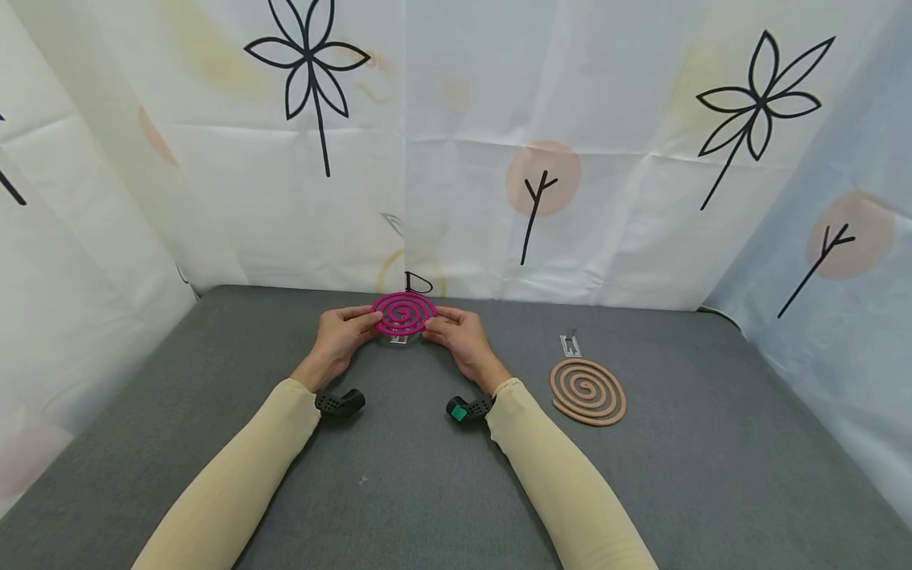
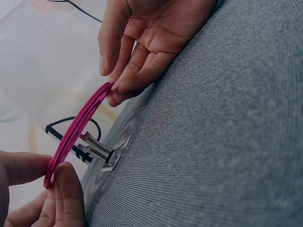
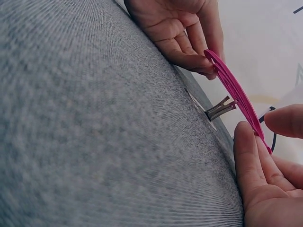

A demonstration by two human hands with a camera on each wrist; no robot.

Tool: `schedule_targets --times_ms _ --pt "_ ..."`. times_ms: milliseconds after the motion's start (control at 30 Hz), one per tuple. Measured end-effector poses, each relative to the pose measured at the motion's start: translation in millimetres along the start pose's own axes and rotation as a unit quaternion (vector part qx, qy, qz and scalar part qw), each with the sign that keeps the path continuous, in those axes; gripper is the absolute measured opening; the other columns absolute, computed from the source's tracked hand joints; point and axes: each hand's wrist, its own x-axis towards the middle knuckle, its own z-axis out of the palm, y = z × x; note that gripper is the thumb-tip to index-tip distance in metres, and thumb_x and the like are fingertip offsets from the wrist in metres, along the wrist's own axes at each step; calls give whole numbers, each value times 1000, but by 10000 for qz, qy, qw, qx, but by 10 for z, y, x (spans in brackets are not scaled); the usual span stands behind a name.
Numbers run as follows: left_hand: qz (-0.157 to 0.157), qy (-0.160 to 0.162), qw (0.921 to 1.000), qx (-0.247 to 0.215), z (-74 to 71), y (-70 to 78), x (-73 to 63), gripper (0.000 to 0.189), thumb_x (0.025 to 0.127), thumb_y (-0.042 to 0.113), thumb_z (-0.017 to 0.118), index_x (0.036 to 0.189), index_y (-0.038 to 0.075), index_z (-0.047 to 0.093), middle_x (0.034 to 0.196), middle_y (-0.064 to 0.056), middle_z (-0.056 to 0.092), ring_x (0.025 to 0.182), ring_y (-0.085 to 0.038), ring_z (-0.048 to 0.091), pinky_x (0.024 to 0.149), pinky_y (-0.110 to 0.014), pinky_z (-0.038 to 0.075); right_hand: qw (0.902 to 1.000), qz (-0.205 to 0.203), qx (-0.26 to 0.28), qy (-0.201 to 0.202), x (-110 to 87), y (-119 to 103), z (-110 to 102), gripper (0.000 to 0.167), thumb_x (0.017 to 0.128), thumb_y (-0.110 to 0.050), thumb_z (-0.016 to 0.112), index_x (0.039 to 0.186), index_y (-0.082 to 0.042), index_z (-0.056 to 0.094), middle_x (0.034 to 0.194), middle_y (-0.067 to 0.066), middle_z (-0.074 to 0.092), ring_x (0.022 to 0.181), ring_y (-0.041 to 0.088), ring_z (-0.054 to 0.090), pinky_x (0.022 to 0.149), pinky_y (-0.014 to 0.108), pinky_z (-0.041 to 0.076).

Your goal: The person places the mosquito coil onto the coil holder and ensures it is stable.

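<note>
A pink mosquito coil (image 1: 403,315) is raised off the table near its back edge, pinched at opposite rims by both hands. My left hand (image 1: 338,340) grips its left side between thumb and fingers; my right hand (image 1: 461,340) does likewise on the right. Beneath the coil, a small metal coil stand (image 2: 97,147) rises from its flat base on the table. In the right wrist view, the upright prong (image 3: 220,109) of this stand reaches the coil's underside near its middle.
To the right, a brown mosquito coil (image 1: 587,392) lies flat on the grey tabletop (image 1: 399,475). Just behind it is a second metal stand (image 1: 570,346). A white printed curtain (image 1: 456,222) hangs along the back and sides.
</note>
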Motion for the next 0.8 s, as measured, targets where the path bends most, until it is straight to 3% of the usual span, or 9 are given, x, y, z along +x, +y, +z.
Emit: schedule_targets --times_ms 367,800 --pt "-83 92 9998 153 15 3 20 48 101 9 64 143 -9 51 138 -23 53 104 -13 65 98 -32 52 10000 15 -68 70 1 -3 15 46 97 10 59 141 15 47 118 33 64 83 14 69 86 32 59" --pt "92 118 9993 350 30 11 -7 41 104 9 59 139 -10 54 134 -24 55 103 -15 65 94 -30 55 9998 84 -198 56 -3 -17 20 47 97 10 59 142 14 47 113 29 66 84 15 69 88 34 58"
